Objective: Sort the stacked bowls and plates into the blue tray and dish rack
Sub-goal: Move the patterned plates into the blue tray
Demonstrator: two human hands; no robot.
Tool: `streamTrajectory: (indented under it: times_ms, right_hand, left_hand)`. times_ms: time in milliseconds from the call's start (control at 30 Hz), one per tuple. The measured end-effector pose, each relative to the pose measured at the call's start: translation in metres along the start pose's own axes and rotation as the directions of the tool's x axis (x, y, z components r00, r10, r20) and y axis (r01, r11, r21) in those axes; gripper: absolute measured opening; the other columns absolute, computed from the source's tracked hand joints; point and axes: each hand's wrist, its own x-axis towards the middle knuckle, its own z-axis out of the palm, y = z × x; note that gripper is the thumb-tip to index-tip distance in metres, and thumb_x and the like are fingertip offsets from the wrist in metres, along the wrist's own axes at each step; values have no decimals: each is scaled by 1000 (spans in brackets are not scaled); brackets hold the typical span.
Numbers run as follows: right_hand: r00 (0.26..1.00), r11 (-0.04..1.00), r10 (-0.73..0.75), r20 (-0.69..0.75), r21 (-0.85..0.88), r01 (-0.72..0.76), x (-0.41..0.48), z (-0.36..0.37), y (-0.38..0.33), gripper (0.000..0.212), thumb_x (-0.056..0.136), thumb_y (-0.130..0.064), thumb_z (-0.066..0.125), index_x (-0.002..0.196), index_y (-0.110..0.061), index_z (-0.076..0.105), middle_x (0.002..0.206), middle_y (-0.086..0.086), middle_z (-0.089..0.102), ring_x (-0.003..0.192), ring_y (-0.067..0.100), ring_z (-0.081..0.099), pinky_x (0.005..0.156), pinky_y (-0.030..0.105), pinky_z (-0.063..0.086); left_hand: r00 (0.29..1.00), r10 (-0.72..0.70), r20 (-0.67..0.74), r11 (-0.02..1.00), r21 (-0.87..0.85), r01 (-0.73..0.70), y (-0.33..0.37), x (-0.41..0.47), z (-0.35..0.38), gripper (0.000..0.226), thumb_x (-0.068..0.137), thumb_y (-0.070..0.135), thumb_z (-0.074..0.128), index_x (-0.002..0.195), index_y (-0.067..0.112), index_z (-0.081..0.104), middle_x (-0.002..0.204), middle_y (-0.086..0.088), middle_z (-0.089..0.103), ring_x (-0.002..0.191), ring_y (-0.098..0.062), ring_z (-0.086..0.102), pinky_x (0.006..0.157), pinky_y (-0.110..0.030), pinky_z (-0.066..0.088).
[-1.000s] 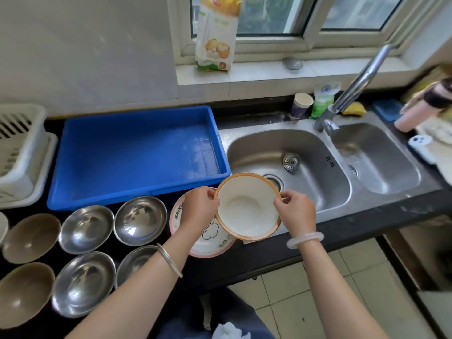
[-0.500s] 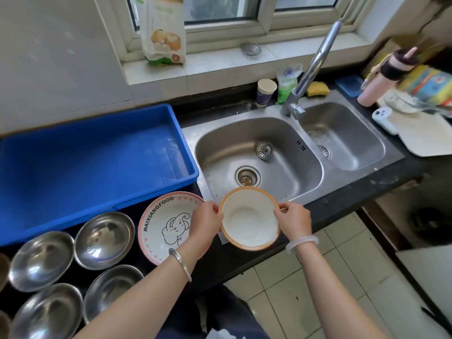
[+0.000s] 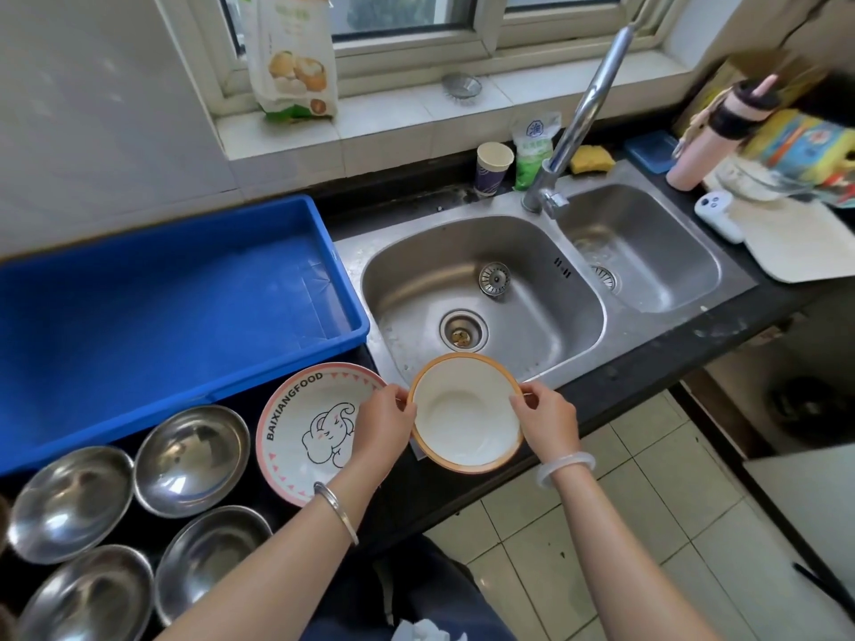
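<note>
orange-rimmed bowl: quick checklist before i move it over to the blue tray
1. Grip: the left hand and right hand each pinch opposite rims of the white bowl with the orange rim: ok.
2. Bowl empty: its inside looks clean and bare: ok.
3. Landing spot: the blue plastic tray shows an open floor with nothing in it: ok.
4. Path: the pink-rimmed elephant plate lies between bowl and tray, so lifting over it seems wise: not ok.
5. Steel bowls sit by the tray's front wall, away from the likely route: ok.
6. Dish rack: out of view: cannot tell.
</note>
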Motion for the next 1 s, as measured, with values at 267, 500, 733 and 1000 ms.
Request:
streamTrajectory:
  times_ms: [267, 500, 733, 1000]
  right_hand:
    - [988, 986, -148, -46, -89, 144, -7, -9, -17, 27, 94, -28, 50, 115, -16, 60, 106, 2, 67, 89, 14, 55, 72, 26, 41]
    - [859, 865, -468, 209, -92, 494, -14, 38, -89, 28, 94, -28, 50, 117, -16, 63, 112, -1, 68, 102, 13, 62, 83, 21, 42]
    - [769, 744, -417, 484, -304, 595, -2, 97, -125, 35, 95, -34, 44, 122, -16, 58, 112, 8, 68, 99, 23, 64, 81, 36, 51]
    - [700, 634, -402, 590, -372, 677, 19, 118, -134, 22, 93, -19, 45, 105, -18, 63, 85, 6, 65, 74, 23, 59, 63, 29, 45]
  left_hand:
    - [998, -8, -64, 997, -77, 3, -7, -14, -13, 28, 91, 23, 54, 116, 15, 63, 109, 0, 68, 95, -16, 62, 81, -28, 50]
    - [954, -85, -286, 994, -87, 62, -43, -34, -55, 26, 91, 19, 55, 116, 14, 62, 115, -2, 65, 97, -13, 59, 76, -18, 42]
    - [860, -277, -429, 960, -148, 235, -85, -61, -70, 41, 86, 14, 59, 127, 13, 54, 125, -11, 51, 108, -26, 53, 92, -33, 44]
    - [821, -430, -377, 888, -340, 309, -95, -58, -55, 31, 85, 9, 56, 116, 13, 56, 113, -5, 63, 103, -23, 59, 75, -27, 43]
